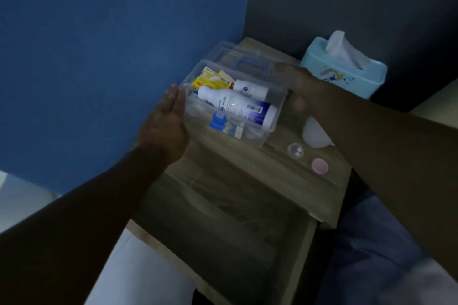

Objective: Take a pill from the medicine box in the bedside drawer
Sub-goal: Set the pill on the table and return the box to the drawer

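Hands bracket the clear medicine box (230, 104) on the bedside table (223, 168): the left hand (164, 126) lies flat and open against its near end, the right hand (301, 90) curls round the far end. Its lid stands open. With pills apparently already in a small clear cup (295, 150), closing the box and returning it to the open drawer (218, 238) below seems next.

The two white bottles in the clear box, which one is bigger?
The front bottle with the purple label; the smaller white bottle lies behind it.
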### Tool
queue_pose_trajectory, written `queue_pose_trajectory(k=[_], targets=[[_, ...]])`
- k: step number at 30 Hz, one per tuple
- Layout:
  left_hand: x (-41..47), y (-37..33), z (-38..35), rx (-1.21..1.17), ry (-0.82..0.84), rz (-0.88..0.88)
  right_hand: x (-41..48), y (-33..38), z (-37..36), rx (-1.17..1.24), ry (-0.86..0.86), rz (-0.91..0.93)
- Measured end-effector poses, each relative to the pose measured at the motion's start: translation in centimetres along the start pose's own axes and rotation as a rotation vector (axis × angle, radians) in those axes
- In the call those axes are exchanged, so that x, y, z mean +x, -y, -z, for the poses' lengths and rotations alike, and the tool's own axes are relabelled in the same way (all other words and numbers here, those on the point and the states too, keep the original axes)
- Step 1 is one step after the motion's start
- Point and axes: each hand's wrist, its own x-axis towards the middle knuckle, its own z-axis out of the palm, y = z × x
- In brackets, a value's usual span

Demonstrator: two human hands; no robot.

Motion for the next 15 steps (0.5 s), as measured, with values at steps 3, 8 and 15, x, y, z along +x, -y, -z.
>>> queue_pose_trajectory(k=[3,8,15], targets=[[0.4,0.3,-0.3,0.034,-0.036,-0.016,0.8,0.2,-0.5,0.169,0.004,-0.018],[0.9,0.1,-0.2,0.044,-0.085,-0.027,1.5,1.2,0.0,0.220,-0.120,0.069],[1.4,-0.7,0.9,0.031,0.003,0.016,-2.2,2.1,0.1,-0.127,-0.406,0.362]])
